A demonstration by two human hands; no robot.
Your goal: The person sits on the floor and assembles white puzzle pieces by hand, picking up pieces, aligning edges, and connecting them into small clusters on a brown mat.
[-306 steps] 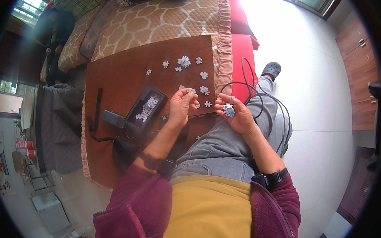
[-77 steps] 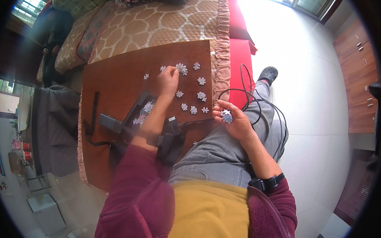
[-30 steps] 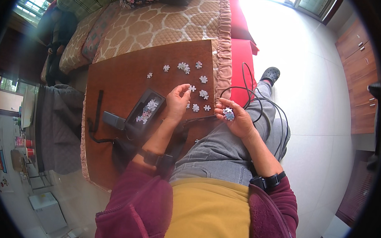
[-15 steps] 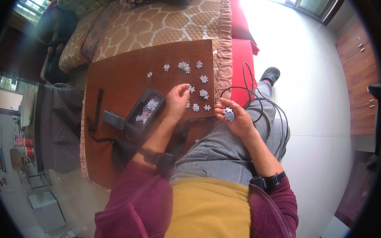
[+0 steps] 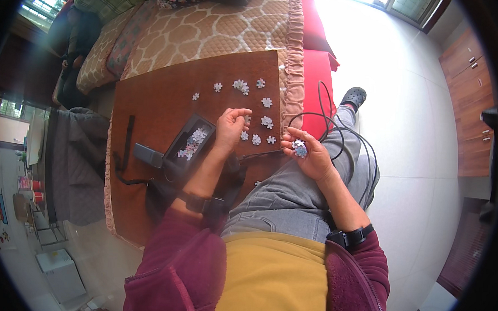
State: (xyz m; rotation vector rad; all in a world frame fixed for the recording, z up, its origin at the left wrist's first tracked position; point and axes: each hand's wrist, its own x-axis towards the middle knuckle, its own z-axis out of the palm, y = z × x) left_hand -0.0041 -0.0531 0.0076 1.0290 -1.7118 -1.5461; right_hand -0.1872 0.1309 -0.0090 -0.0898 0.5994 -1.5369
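My left hand [image 5: 231,128] is over the brown board, thumb and fingers pinched on a pale jigsaw piece [image 5: 247,120] that the fingertips partly cover. My right hand [image 5: 315,158] is palm up beside the board's right edge. Its curled fingers hold a small bunch of white and light-blue jigsaw pieces [image 5: 299,148]. Several loose pieces are spread on the board [image 5: 162,97], among them a small cluster [image 5: 241,87] at the back and a single piece [image 5: 267,102] on the right. More pieces [image 5: 193,143] fill an open dark box [image 5: 172,161] left of my left forearm.
A grey phone-like block [image 5: 147,155] and a black strap [image 5: 129,141] lie left of the box. Black cables [image 5: 340,129] loop over my right leg. Behind the board is a patterned bed cover [image 5: 210,32]. Someone sits [image 5: 73,62] at the far left.
My left hand has shifted slightly left and toward me, and the jigsaw piece at its fingertips has moved with it. The right hand has stayed nearly still with its pieces.
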